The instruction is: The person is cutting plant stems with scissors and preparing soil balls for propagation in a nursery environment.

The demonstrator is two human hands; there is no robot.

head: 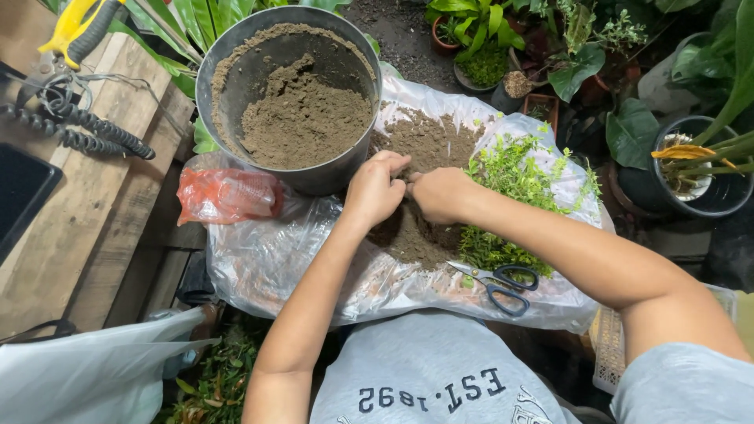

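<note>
1 view only, head-worn camera. It looked steeply down from above the person's chest, facing forward over both forearms. It sat close: the clear plastic sheet [267, 259] filled mid-frame, the grey pot [330, 177] lay just beyond, and potted plants [479, 39] lined the top edge. No second view to compare.
</note>
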